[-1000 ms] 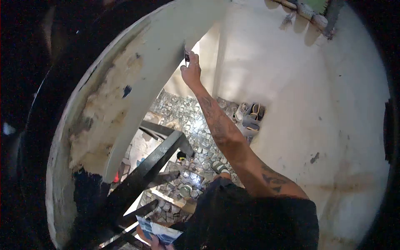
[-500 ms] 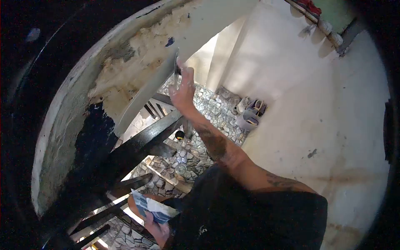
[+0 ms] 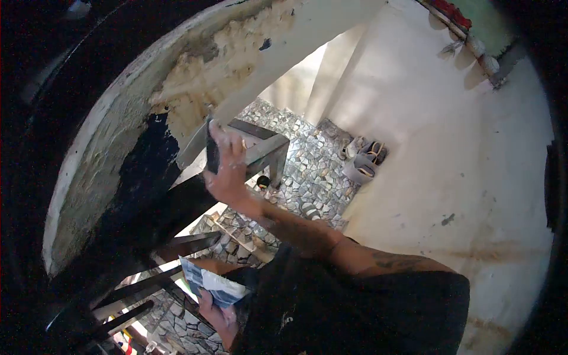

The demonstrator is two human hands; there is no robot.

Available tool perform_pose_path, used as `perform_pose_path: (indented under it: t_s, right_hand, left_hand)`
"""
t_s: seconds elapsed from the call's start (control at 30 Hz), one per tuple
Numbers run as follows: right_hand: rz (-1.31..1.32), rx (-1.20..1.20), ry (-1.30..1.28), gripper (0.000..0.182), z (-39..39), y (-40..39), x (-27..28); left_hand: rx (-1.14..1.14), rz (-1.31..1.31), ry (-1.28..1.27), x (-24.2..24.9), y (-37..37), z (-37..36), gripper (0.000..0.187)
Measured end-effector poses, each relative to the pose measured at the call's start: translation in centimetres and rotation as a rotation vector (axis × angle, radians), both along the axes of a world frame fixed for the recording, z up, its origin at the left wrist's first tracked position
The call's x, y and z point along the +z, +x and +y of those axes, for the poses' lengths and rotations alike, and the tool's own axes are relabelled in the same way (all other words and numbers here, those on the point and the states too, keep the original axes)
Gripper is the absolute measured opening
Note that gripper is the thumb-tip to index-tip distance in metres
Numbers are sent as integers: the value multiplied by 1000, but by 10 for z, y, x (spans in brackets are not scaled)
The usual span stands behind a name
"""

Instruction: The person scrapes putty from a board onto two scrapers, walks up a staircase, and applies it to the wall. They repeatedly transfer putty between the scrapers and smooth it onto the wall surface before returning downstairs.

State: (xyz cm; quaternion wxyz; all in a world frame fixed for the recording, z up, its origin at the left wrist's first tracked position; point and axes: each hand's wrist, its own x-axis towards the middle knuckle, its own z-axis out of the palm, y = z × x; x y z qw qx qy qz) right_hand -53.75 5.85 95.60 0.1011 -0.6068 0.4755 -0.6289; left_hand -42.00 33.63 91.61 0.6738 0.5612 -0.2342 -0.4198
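My right hand [image 3: 229, 171] is raised and grips a flat dark putty knife [image 3: 211, 149]. The blade rests against the lower edge of a curved, putty-smeared beam [image 3: 236, 53], just right of a bare dark patch [image 3: 145, 171]. My left hand [image 3: 216, 312] is low near my body and holds a blue and white packet-like item [image 3: 208, 283]. My tattooed right forearm stretches from my dark shirt up to the beam.
Black metal rails [image 3: 142, 287] run below the beam on the left. Far below lies a mosaic stone floor [image 3: 313, 171] with several shoes [image 3: 364, 158] by the white wall [image 3: 473, 177]. A pipe [image 3: 473, 35] crosses the top right.
My right hand slid the knife down and to the left along the beam, from its upper part to beside the dark patch. My left hand with the packet rose slightly into view.
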Motion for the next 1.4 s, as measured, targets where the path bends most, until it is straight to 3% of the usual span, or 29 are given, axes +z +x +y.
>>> perform_pose_path:
  t_s: [0.03, 0.1, 0.2, 0.23, 0.27, 0.3, 0.33, 0.37, 0.4, 0.43, 0.47, 0.57, 0.67, 0.7, 0.8, 0.87, 0.9, 0.97, 1.1, 1.2, 1.27, 1.4]
  right_hand:
    - [-5, 56, 10, 82, 10, 4, 1]
    - [-6, 58, 37, 79, 11, 1, 4]
    - [159, 147, 5, 71, 13, -22, -2]
    - [94, 265, -104, 64, 9, -35, -1]
    - [-255, 413, -246, 58, 1, -36, -7]
    - [-124, 310, -106, 52, 7, -59, 2]
    - [-276, 395, -84, 49, 8, -75, 2]
    - [-193, 380, 56, 48, 13, -102, 3]
    - [-456, 549, 134, 53, 24, -119, 20]
    - [-419, 453, 227, 57, 33, -141, 21]
    - [-635, 446, 348, 61, 41, -156, 22]
    - [-694, 510, 429, 63, 60, -191, 21]
    - [-729, 467, 512, 61, 78, -203, -7]
    - [-731, 457, 541, 61, 84, -206, -17]
    - [-771, 476, 643, 60, 98, -202, -21]
    - [-832, 418, 826, 54, 101, -218, -58]
    - [-742, 372, 890, 50, 98, -219, -62]
    - [-708, 444, 911, 48, 91, -226, -69]
    - [-966, 918, 714, 54, 67, -218, -20]
    - [-631, 1067, 472, 54, 46, -215, -10]
    - [-51, 1117, 150, 51, 22, -220, 3]
    - [9, 1234, 249, 52, 16, -229, 35]
  left_hand:
    - [-52, -80, -4, 14, -6, -7, 53]
    - [-124, -951, -252, 10, -2, -10, 47]
    - [-109, -464, -70, 16, -9, -15, 42]
    - [-59, -138, -60, 16, -13, -20, 41]
    - [-11, 86, -67, 16, -16, -27, 40]
    - [41, 256, -82, 19, -20, -34, 39]
    - [14, 389, -120, 27, -27, -45, 39]
    - [-3, 393, -120, 35, -33, -54, 39]
    - [-19, 399, -112, 43, -40, -60, 41]
    - [-53, 483, -144, 49, -46, -67, 43]
    - [-83, 465, -114, 44, -46, -70, 42]
    - [-173, 441, -189, 57, -60, -86, 38]
    - [-118, 446, 70, 60, -63, -91, 38]
    - [-206, 375, -73, 61, -64, -95, 38]
    - [-203, 308, -26, 60, -74, -98, 36]
    - [-134, 334, 34, 54, -83, -103, 34]
    - [-100, 312, 94, 52, -86, -106, 33]
    - [-34, 321, 85, 50, -103, -114, 31]
    - [79, 182, 107, 49, -137, -141, 30]
    - [209, 156, 158, 48, -155, -155, 29]
    - [234, 147, 113, 58, -167, -166, 30]
    - [229, 206, 166, 87, -189, -170, 33]
